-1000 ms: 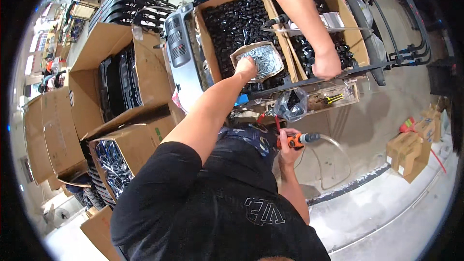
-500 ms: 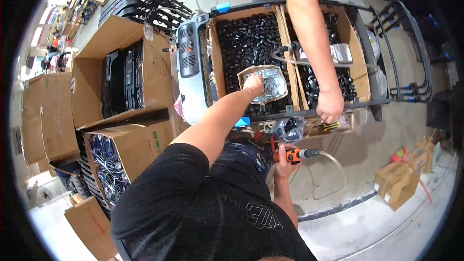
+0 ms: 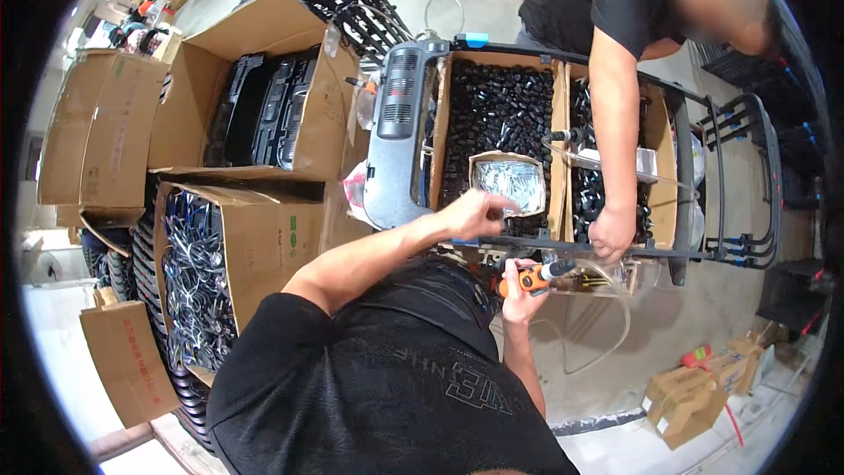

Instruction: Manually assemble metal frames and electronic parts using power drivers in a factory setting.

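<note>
My right hand (image 3: 524, 293) is wrapped round an orange-and-black air tool (image 3: 534, 279), its dark fitting pointing right and a clear hose hanging from it. My left hand (image 3: 479, 214) is bent at the near left edge of a small cardboard box (image 3: 543, 178) of silver screws (image 3: 510, 185). Its fingers look drawn together, and whatever may be in them is too small to make out. That box rests on black plastic parts (image 3: 492, 110) in a larger carton. Across from me, a co-worker's hand (image 3: 613, 233) reaches down by the rack's near rail.
A dark metal rack (image 3: 694, 254) frames the cartons, with a grey plastic housing (image 3: 400, 123) on its left. Farther left are a carton of cables (image 3: 189, 273) and an open carton of black parts (image 3: 338, 136). Small cartons (image 3: 686, 405) lie on the floor at right.
My left hand has come out of the box of screws and back toward me. My right hand still grips the air tool. The view has shifted, and the co-worker leans farther in.
</note>
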Demonstrator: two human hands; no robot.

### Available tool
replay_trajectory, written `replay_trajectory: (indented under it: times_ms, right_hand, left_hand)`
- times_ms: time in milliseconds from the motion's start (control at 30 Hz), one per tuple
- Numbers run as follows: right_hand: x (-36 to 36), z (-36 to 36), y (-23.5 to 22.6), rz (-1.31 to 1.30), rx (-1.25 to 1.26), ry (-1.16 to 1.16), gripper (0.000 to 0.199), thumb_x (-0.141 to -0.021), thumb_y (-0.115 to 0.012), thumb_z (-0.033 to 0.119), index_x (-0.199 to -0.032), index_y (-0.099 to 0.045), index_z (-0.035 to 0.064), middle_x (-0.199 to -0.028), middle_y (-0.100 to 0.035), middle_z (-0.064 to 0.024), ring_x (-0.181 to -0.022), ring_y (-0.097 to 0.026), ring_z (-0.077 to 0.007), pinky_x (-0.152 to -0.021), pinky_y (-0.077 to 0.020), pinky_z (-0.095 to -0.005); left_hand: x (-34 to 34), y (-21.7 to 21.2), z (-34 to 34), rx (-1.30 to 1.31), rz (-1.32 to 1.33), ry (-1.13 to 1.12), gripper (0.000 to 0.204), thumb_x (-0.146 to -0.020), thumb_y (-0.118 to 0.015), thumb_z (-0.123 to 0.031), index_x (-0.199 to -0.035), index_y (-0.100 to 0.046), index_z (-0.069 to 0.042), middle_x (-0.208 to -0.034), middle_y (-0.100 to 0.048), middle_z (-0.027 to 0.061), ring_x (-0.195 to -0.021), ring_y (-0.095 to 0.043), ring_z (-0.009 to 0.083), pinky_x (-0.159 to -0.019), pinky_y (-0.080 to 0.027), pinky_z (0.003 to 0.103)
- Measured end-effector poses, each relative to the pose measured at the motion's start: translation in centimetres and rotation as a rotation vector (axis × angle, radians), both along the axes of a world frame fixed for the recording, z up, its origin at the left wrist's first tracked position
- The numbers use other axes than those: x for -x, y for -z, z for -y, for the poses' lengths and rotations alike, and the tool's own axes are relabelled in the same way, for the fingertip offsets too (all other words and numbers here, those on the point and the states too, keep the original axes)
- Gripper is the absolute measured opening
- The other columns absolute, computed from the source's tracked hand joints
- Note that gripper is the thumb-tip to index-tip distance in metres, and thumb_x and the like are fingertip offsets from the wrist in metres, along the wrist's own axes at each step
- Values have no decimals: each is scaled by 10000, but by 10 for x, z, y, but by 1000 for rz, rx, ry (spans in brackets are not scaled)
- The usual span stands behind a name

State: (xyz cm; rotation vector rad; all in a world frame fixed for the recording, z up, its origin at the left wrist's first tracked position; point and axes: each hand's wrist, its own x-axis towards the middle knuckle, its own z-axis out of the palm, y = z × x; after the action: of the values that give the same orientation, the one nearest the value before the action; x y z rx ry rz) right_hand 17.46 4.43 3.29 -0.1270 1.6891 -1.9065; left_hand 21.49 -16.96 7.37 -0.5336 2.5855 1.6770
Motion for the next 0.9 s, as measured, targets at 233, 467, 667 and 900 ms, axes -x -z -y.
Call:
replay_trajectory:
  times_ms: [233,467,667,900]
  right_hand:
    - [5,21,-24,-43,2,-171,190,-825,-710,-34,-948,-577,21,-826,-604,-23,-720,-595,-108,-684,-509,-262]
    - [12,21,-26,-70,-13,-176,188,-806,-744,-24,-919,-604,32,-869,-628,-11,-770,-579,-87,-712,-485,-240]
    - [25,27,-34,-18,-75,-191,201,-793,-753,-31,-910,-605,36,-867,-629,-7,-776,-582,-89,-717,-487,-244]
    - [36,40,-13,87,-111,24,234,-783,-726,-73,-929,-576,30,-847,-607,-22,-732,-582,-107,-682,-499,-260]
  left_hand:
    - [-35,-6,-18,-326,-25,-16,251,-856,-691,-123,-1073,-709,1,-870,-714,96,-801,-655,127,-742,-538,299]
    - [-24,-7,-16,-415,-24,-7,215,-877,-692,-131,-1037,-718,10,-949,-719,115,-859,-665,141,-778,-540,296]
    - [-7,-4,-11,-419,60,21,244,-882,-706,-167,-1055,-715,5,-942,-719,122,-859,-671,152,-781,-545,318]
    - [19,15,14,-356,68,-15,349,-840,-733,-170,-1148,-676,-16,-924,-707,146,-816,-660,179,-728,-535,314]
